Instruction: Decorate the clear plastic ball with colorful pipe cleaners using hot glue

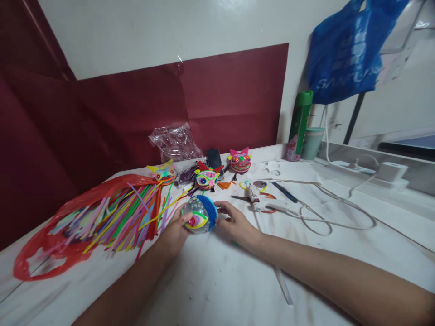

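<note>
Above the white table, my left hand (178, 226) grips a clear round ball (200, 209) from its left side, thumb on the front. A layered eye shape in pink, yellow, green and white sits on the ball, and blue fuzzy strips (211, 209) cover its right side. My right hand (234, 222) has curved fingers against that blue edge; its far fingertips are partly hidden. Just behind the ball stands a colourful animal-head ornament (206, 177) with red ears. Two similar ones, a yellow-eared ornament (163, 173) and a pink-eared ornament (240, 160), stand farther back.
Pipe cleaners (115, 222) lie on a red plastic bag (25, 260) at left. Scissors (241, 198), a white glue gun (272, 206), a dark cutter (284, 192) and a looping cable (356, 225) lie at right. A phone (214, 159) leans behind; a green can (301, 127) stands by a cup (312, 142).
</note>
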{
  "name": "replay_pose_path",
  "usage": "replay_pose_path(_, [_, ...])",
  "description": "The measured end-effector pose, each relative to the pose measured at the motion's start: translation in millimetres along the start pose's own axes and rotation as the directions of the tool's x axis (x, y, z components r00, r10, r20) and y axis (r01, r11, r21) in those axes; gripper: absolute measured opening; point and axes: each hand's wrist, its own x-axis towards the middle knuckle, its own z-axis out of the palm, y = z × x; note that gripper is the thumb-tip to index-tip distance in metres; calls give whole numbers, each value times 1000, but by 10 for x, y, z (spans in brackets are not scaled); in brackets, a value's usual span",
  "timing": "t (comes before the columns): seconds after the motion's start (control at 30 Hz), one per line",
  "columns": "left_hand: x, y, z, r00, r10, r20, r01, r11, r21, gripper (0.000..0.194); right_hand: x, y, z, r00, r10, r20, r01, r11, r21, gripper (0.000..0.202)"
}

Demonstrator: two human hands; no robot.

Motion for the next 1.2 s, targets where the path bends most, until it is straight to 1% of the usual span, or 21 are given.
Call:
replay_pose_path(0.1, [4,2,8,1000,3,2,-3,1000,14,66,11,-12,-11,999,-9,-36,8,1000,-14,34])
replay_pose_path(0.23, [-6,3,17,1000,9,7,-9,1000,3,66,36,-31,-43,993,-69,-99,61,995,-80,15])
replay_pose_path(0.37, [-25,-12,17,999,-13,-47,13,1000,-10,72,32,-41,-52,984,-145,-105,126,977,-170,5])
replay_pose_path(0.43, [-30,-20,15,998,-7,-70,6,1000,-7,72,21,-46,-46,980,-178,-93,156,966,-205,1])
replay_pose_path(0.5, [-29,-21,10,997,-2,-71,1,1000,-11,70,23,-55,-45,981,-167,-96,148,972,-181,6])
replay_pose_path(0.6, [-12,-12,-9,998,8,-54,-9,1000,-8,68,81,-75,-92,977,-91,-191,81,995,-58,16])
replay_pose_path(0.67, [8,-5,-29,999,25,-36,-26,1000,-14,67,158,-90,-167,961,-63,-270,64,998,-5,21])
replay_pose_path(0.73, [28,-1,-47,999,35,-32,-36,999,-27,65,246,-105,-265,942,-51,-332,59,998,11,23])
replay_pose_path(0.9, [50,1,-62,997,28,-70,-32,998,-47,61,396,-165,-494,897,-15,-442,37,998,41,20])
replay_pose_path(1.0, [52,10,-58,997,35,-75,-38,998,-42,62,427,-227,-592,876,-19,-482,35,999,26,15])
replay_pose_path(1.07, [53,20,-51,996,47,-81,-49,999,-17,61,441,-261,-631,869,-29,-494,34,999,0,16])
replay_pose_path(1.13, [55,32,-40,994,69,-91,-68,998,9,59,450,-269,-636,876,-41,-480,29,999,-32,20])
replay_pose_path(1.2, [55,43,-29,992,83,-93,-82,997,15,57,451,-243,-607,898,-48,-436,16,997,-77,25])
